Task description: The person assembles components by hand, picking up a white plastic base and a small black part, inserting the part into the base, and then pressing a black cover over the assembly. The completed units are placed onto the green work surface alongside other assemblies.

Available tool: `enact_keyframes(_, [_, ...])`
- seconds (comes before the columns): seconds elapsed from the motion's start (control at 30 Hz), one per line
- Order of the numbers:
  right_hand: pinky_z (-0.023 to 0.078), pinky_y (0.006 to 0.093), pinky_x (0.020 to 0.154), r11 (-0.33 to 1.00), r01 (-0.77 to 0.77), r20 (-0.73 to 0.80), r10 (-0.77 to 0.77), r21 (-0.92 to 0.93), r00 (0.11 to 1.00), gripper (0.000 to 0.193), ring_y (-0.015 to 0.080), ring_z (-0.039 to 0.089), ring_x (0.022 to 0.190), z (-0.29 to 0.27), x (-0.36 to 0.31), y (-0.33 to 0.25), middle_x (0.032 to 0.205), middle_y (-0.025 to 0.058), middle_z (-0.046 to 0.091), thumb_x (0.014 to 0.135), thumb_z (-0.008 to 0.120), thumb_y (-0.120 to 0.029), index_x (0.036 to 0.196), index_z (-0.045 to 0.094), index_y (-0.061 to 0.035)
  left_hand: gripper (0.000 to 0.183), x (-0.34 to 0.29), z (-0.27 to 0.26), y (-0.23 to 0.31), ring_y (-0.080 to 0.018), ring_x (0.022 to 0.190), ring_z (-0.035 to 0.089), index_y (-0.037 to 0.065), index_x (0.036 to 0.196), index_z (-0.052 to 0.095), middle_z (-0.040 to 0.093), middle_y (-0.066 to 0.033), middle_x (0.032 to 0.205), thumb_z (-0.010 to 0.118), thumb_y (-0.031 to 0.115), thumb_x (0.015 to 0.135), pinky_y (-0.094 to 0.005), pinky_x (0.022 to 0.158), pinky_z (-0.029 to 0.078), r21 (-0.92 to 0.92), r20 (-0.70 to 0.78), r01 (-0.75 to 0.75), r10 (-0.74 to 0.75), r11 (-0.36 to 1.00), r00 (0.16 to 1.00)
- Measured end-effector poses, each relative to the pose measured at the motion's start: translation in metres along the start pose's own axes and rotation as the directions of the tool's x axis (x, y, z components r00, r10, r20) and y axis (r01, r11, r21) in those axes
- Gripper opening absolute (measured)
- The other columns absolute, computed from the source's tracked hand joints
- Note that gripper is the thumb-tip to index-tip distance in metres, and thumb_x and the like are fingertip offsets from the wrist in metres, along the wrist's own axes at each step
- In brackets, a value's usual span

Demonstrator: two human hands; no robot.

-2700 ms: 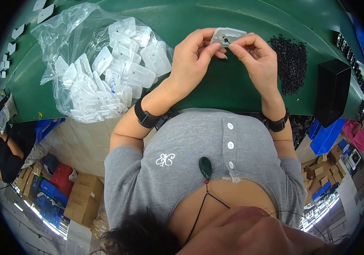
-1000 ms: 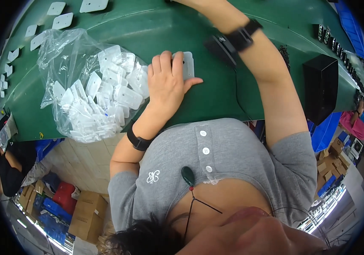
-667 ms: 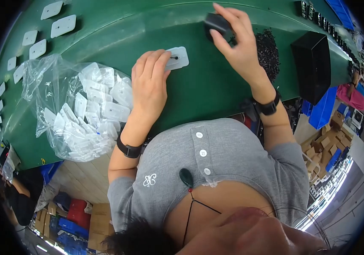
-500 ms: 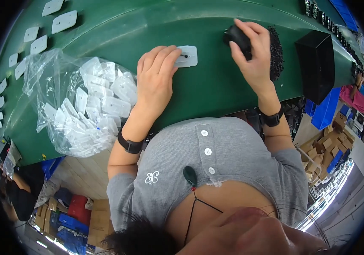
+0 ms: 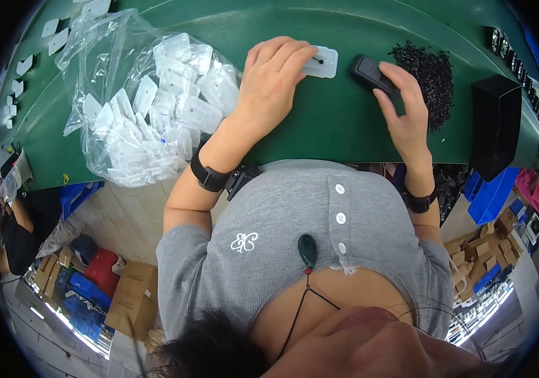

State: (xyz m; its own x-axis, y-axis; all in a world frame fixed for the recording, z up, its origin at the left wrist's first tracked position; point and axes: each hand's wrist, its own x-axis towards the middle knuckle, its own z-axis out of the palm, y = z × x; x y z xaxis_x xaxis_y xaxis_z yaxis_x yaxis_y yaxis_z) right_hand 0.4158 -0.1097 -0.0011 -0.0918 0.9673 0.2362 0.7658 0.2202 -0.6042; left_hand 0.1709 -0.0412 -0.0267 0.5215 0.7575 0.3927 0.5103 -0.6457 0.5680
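Note:
My left hand (image 5: 274, 85) has its fingers bent together over the left end of a small white translucent plastic plate (image 5: 329, 66). A dark little piece shows on the plate's face, and its left end is hidden under my fingertips. Between thumb and forefinger, my right hand (image 5: 408, 113) grips the right end of a black rounded plastic housing (image 5: 368, 72), tilted just right of the plate and apart from it. Beside that hand lies a heap of tiny black parts (image 5: 430, 79).
A clear plastic bag (image 5: 115, 47) full of white plates (image 5: 197, 113) sits on the green table (image 5: 339, 126) at left. More loose plates (image 5: 58, 41) lie beyond it. A tall black bin (image 5: 496, 135) stands at right, near a row of black parts (image 5: 515, 60).
The black housing has turned over in my right hand, and my grip has moved to its right end. My left hand stays on the plate. The whole view has shifted.

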Motion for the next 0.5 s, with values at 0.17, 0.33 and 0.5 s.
enact_keyframes(0.17, [0.048, 0.0356, 0.096, 0.985, 0.123, 0.010, -0.125, 0.123, 0.992, 0.039, 0.0295, 0.060, 0.112, 0.012, 0.029, -0.026, 0.121, 0.0140, 0.063, 0.080, 0.070, 0.001, 0.118, 0.063, -0.0023, 0.052, -0.005, -0.004, -0.002, -0.0315, 0.113, 0.057, 0.005, 0.126, 0.055, 0.060, -0.0112, 0.123, 0.059, -0.011, 0.076, -0.0393, 0.096, 0.046, -0.181, -0.060, 0.085, -0.098, 0.980, 0.993])
enact_keyframes(0.33, [0.050, 0.0362, 0.092, 0.960, 0.255, 0.088, -0.266, 0.120, 0.960, 0.041, 0.0299, 0.061, 0.108, 0.037, 0.047, -0.034, 0.119, 0.0129, 0.064, 0.077, 0.071, 0.001, 0.117, 0.064, -0.0037, 0.054, -0.011, -0.017, -0.006, -0.0323, 0.117, 0.058, 0.004, 0.130, 0.056, 0.059, -0.0132, 0.131, 0.050, -0.016, 0.079, -0.0367, 0.097, 0.049, -0.190, -0.057, 0.136, -0.149, 0.972, 0.987])
enact_keyframes(0.5, [0.050, 0.0362, 0.090, 0.961, 0.255, 0.117, -0.267, 0.107, 0.957, 0.040, 0.0299, 0.060, 0.107, 0.043, 0.049, -0.033, 0.119, 0.0127, 0.063, 0.077, 0.070, 0.002, 0.117, 0.064, -0.0041, 0.048, -0.018, -0.011, -0.013, -0.0299, 0.116, 0.059, 0.006, 0.123, 0.061, 0.059, -0.0118, 0.130, 0.051, -0.007, 0.078, -0.0362, 0.096, 0.050, -0.049, -0.008, 0.026, -0.026, 0.998, 1.000])
